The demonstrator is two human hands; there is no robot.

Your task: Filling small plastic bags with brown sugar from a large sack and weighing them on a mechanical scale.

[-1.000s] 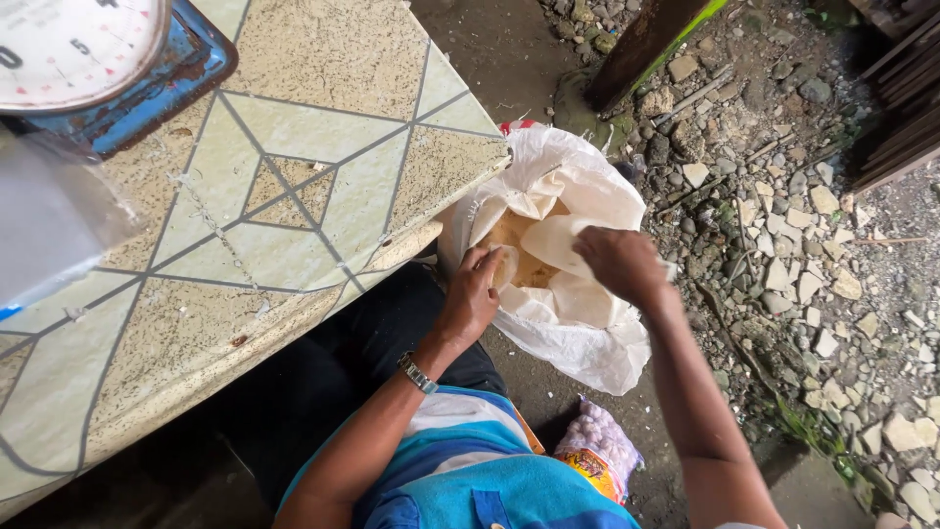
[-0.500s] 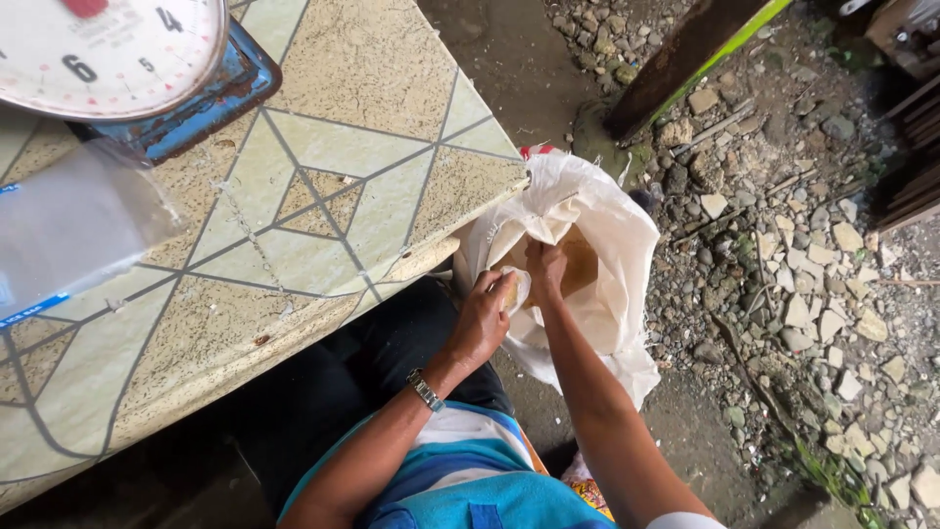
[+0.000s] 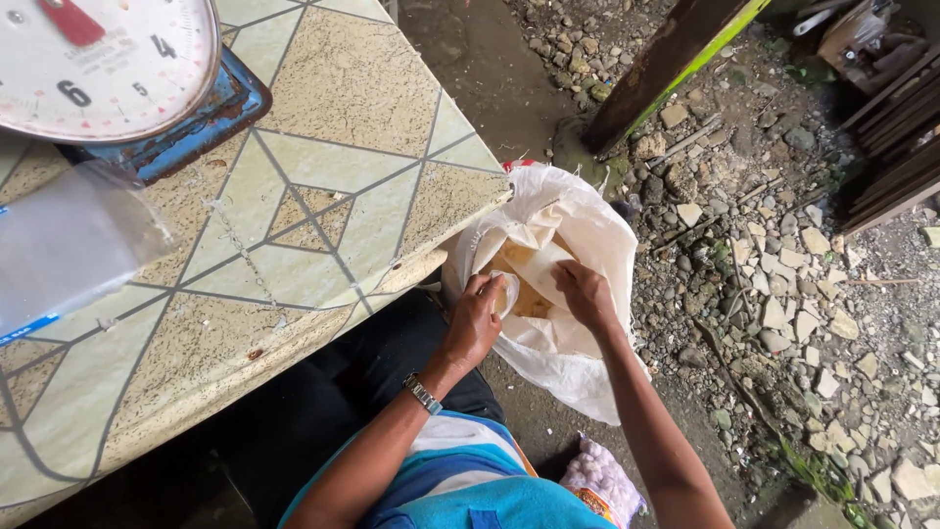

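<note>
**Both hands at the mouth of a white sack**

The white sack [image 3: 573,323] stands on the ground just right of the tiled surface [image 3: 323,196], its mouth facing up, long axis roughly upright. The left hand [image 3: 477,318] pinches the near-left rim closed in its fingers; the right hand [image 3: 585,292] reaches into the opening, grip unclear. A scale [image 3: 108,69] sits far left.

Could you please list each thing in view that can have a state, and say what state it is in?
White sack: open at the mouth, standing on the ground beside the table.
Small clear bag: pinched in the left hand.
Left hand: closed on the small clear bag at the sack's mouth.
Right hand: reaching into the sack; grip hidden.
Weighing scale: on the tiled table, only partly in view.
Small mesh bag: lying on the ground, filled.
</note>
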